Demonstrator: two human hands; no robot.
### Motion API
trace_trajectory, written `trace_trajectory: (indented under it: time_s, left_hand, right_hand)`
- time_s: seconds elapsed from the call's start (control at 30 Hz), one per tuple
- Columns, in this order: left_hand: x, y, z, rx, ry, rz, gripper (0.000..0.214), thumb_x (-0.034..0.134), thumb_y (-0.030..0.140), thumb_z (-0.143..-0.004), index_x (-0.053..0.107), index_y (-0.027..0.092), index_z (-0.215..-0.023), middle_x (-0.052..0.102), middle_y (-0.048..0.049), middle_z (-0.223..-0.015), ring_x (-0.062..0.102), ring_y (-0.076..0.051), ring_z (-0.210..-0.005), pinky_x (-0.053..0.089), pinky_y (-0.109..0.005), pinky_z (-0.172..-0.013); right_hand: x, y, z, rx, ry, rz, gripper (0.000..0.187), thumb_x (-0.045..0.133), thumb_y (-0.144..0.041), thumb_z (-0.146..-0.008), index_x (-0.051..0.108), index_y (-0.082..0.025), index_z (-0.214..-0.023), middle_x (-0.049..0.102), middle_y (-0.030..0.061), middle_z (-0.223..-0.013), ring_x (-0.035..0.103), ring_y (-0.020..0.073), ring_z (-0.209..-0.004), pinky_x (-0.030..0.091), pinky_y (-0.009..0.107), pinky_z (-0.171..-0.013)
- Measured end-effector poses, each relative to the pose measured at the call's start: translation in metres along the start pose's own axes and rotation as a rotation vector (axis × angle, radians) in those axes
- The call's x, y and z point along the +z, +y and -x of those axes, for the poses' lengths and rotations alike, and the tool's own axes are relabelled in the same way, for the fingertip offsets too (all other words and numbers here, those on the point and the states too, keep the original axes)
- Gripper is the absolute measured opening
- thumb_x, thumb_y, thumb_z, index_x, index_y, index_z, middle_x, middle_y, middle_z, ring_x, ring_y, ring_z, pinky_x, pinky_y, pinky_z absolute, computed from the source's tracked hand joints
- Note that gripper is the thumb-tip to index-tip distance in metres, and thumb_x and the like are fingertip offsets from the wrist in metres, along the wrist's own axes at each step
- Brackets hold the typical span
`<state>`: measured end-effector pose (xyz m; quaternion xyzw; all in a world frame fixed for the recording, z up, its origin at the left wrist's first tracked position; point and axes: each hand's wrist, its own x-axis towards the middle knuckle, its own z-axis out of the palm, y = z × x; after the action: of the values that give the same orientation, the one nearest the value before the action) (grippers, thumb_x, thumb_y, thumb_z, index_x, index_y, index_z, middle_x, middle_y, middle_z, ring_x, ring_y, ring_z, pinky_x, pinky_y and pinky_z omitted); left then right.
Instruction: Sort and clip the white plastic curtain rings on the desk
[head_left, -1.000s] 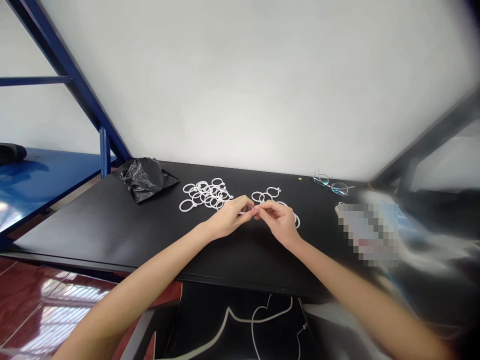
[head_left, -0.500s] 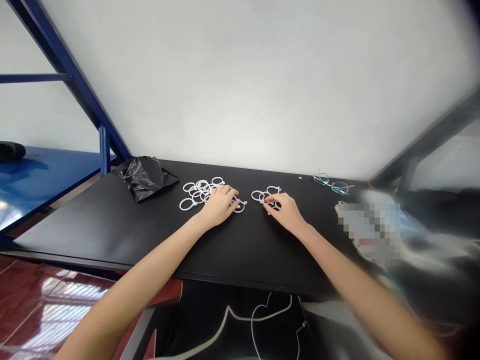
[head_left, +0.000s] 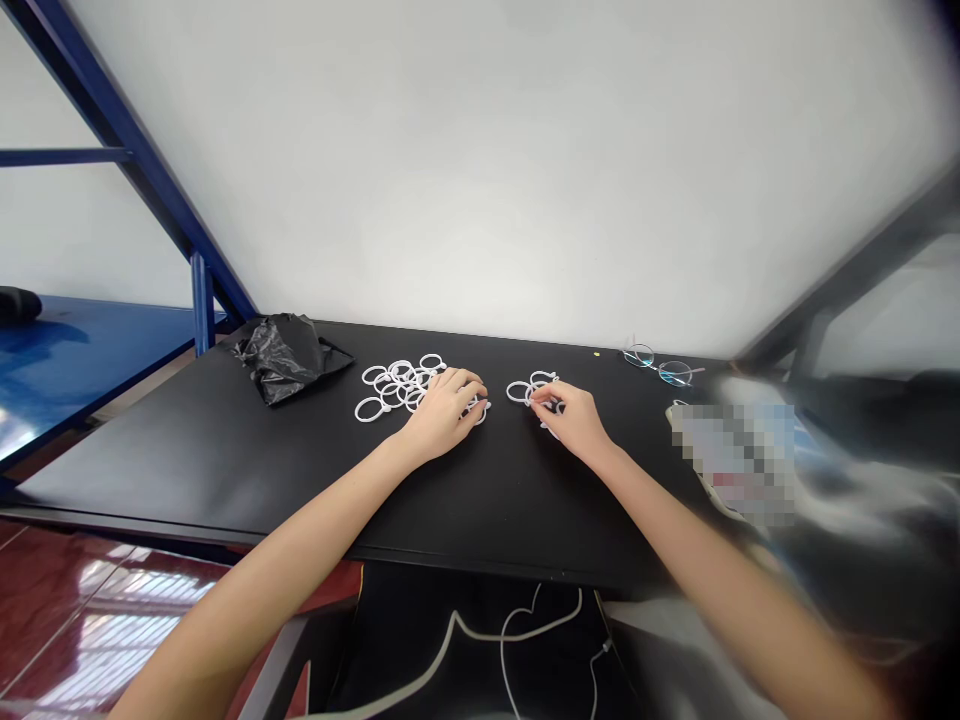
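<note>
Head view: left hand (head_left: 444,412) lay curled on the ring pile (head_left: 391,386), grip unclear; right hand (head_left: 574,420) pinched at the smaller cluster (head_left: 520,392), seemingly singling one ring out.

The black desk (head_left: 225,440) is carrying a loose pile of white rings (head_left: 394,385), lying flat toward its far edge. Left of that pile, a crumpled black plastic bag (head_left: 289,355) is sitting near the desk's back corner. Just right of the pile, a smaller cluster of white rings (head_left: 534,385) is lying apart from it, with bare desk between them. Farther right of the pile, a pair of eyeglasses (head_left: 660,368) is resting close to the wall, and a tiny yellow speck (head_left: 597,354) is showing just before them. The left hand (head_left: 442,410) is resting on the pile's right edge, and the right hand (head_left: 574,415) is touching the smaller cluster with its fingers.
</note>
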<state>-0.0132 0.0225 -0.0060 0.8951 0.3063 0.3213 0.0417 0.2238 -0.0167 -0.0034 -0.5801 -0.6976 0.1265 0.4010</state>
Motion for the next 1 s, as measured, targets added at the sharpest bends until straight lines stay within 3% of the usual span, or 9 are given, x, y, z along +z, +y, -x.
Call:
trace_trajectory:
  time_s: [0.17, 0.3, 0.43, 0.53, 0.7, 0.83, 1.0]
  left_hand:
    - [-0.005, 0.007, 0.000, 0.060, 0.057, 0.072, 0.029, 0.046, 0.033, -0.098, 0.051, 0.018, -0.123, 0.060, -0.0113, -0.117, 0.054, -0.025, -0.107, 0.043, -0.043, -0.095]
    - [-0.006, 0.020, 0.002, 0.159, 0.025, 0.187, 0.043, 0.042, 0.039, -0.099, 0.041, 0.017, -0.135, 0.056, -0.0149, -0.128, 0.053, -0.026, -0.115, 0.042, -0.041, -0.098]
    - [-0.002, 0.030, 0.003, 0.224, 0.057, 0.167, 0.035, 0.030, 0.038, -0.100, 0.057, 0.016, -0.107, 0.065, -0.0097, -0.091, 0.057, -0.022, -0.083, 0.043, -0.042, -0.089]
    - [0.001, 0.029, 0.004, 0.249, 0.120, 0.111, 0.041, 0.024, 0.038, -0.098, 0.058, 0.018, -0.088, 0.060, -0.0069, -0.072, 0.052, -0.020, -0.066, 0.044, -0.040, -0.076]
    - [0.001, 0.019, 0.007, 0.258, 0.243, 0.163, 0.055, 0.018, 0.055, -0.098, 0.053, 0.018, -0.079, 0.055, -0.0036, -0.062, 0.047, -0.015, -0.052, 0.041, -0.029, -0.054]
    - [0.001, 0.012, 0.009, 0.253, 0.257, 0.173, 0.059, 0.017, 0.061, -0.097, 0.052, 0.018, -0.079, 0.054, -0.0019, -0.059, 0.046, -0.012, -0.048, 0.038, -0.024, -0.047]
    - [0.002, 0.014, 0.010, 0.227, 0.251, 0.154, 0.057, 0.017, 0.059, -0.098, 0.051, 0.018, -0.075, 0.053, -0.0008, -0.056, 0.046, -0.012, -0.046, 0.037, -0.024, -0.046]
  right_hand:
    - [-0.001, -0.020, 0.008, -0.096, 0.080, -0.119, 0.008, 0.063, -0.029, -0.085, 0.068, -0.024, -0.082, 0.070, 0.0048, -0.086, 0.065, 0.0219, -0.082, 0.051, 0.037, -0.077]
    - [0.008, -0.043, 0.022, -0.202, -0.067, -0.370, 0.007, 0.066, -0.031, -0.086, 0.067, -0.025, -0.083, 0.069, 0.0033, -0.082, 0.064, 0.0201, -0.075, 0.051, 0.035, -0.071]
    - [0.024, -0.059, 0.035, -0.237, -0.188, -0.389, 0.012, 0.064, -0.033, -0.087, 0.065, -0.025, -0.078, 0.069, 0.0024, -0.080, 0.064, 0.0205, -0.076, 0.053, 0.036, -0.075]
    - [0.030, -0.063, 0.042, -0.287, -0.144, -0.360, 0.007, 0.062, -0.030, -0.088, 0.066, -0.026, -0.083, 0.071, 0.0030, -0.084, 0.066, 0.0208, -0.079, 0.055, 0.036, -0.076]
    - [0.027, -0.064, 0.046, -0.324, 0.139, -0.270, 0.006, 0.070, -0.028, -0.083, 0.071, -0.027, -0.088, 0.072, 0.0072, -0.099, 0.069, 0.0227, -0.084, 0.057, 0.039, -0.076]
    - [0.027, -0.063, 0.046, -0.374, 0.114, -0.282, 0.011, 0.067, -0.022, -0.086, 0.073, -0.027, -0.093, 0.074, 0.0052, -0.085, 0.069, 0.0210, -0.075, 0.058, 0.036, -0.067]
    - [0.033, -0.063, 0.049, -0.372, 0.091, -0.284, 0.016, 0.062, -0.021, -0.089, 0.075, -0.026, -0.096, 0.076, 0.0059, -0.090, 0.071, 0.0222, -0.078, 0.059, 0.037, -0.068]
